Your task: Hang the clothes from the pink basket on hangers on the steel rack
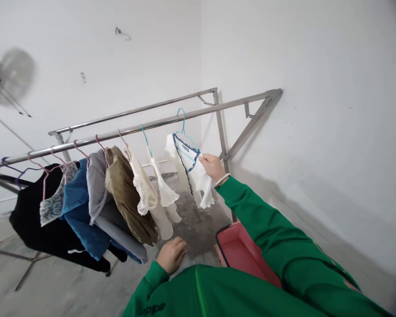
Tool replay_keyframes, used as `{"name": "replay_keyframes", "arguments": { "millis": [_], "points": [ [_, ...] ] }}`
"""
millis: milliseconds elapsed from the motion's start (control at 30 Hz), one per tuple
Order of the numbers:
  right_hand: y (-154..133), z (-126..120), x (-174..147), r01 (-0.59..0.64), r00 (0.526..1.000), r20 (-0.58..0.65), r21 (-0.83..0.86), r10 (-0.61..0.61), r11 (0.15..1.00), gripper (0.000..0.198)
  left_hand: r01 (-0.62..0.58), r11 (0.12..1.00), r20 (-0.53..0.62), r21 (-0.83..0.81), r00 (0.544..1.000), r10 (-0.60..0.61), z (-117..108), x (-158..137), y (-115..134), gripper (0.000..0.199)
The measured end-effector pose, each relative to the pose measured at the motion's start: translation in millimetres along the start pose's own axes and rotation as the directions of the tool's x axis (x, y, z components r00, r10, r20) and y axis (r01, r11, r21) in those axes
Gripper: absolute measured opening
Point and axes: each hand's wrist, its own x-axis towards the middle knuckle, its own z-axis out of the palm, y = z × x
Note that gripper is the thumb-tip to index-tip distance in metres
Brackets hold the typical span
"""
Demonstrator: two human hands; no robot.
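A white top with navy scalloped trim (198, 180) hangs on a light-blue hanger (184, 121), whose hook is over the front rail. My right hand (213, 166) is closed on the top's shoulder at the right end of the hanger, thumb on the front of the cloth. Low in front of my body, my left hand (172, 255) is loosely curled with nothing visible in it. It is just below the hems of a cream lace garment (145, 189) and a white garment (165, 189) on the rail.
The metal drying rack (132, 130) has two rails and angled legs. Further left hang an olive garment (122, 185), a grey one (99, 185), a blue one (77, 207) and a black one (29, 198). A red tub (237, 246) sits below my right arm. A fan (16, 72) is at far left.
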Motion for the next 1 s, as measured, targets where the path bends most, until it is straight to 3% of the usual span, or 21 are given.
{"name": "replay_keyframes", "arguments": {
  "millis": [300, 767, 833, 900, 967, 1000],
  "points": [
    [5.2, 36.9, 8.6, -0.022, 1.0, 0.017, -0.03, 0.022, 0.999, 0.029, 0.072, 0.997, 0.039, -0.019, 0.997, -0.071, 1.7, -13.3, -0.5, 0.021],
    [18.3, 52.5, 7.5, 0.001, 1.0, -0.026, -0.053, -0.003, 0.999, 0.027, 0.115, 0.992, 0.172, 0.048, 0.978, -0.122, 2.3, -17.8, 9.7, 0.02],
    [18.5, 47.3, 4.0, 0.038, 0.996, -0.082, -0.04, -0.041, 0.998, 0.026, 0.114, 0.992, 0.195, 0.055, 0.973, -0.123, 2.0, -19.2, 10.8, 0.021],
    [15.4, 36.9, -9.8, 0.124, 0.965, -0.225, -0.05, -0.132, 0.991, 0.031, 0.125, 0.99, 0.208, 0.066, 0.969, -0.136, 1.7, -21.7, 11.5, 0.021],
    [10.4, 25.8, -39.0, 0.221, 0.905, -0.351, -0.093, -0.239, 0.971, 0.033, 0.141, 0.987, 0.211, 0.073, 0.965, -0.153, 1.9, -25.2, 12.0, 0.019],
    [8.5, 22.0, -59.6, 0.252, 0.898, -0.345, -0.107, -0.274, 0.962, 0.03, 0.148, 0.986, 0.211, 0.073, 0.964, -0.16, 2.2, -27.1, 12.2, 0.018]
  ]
}}
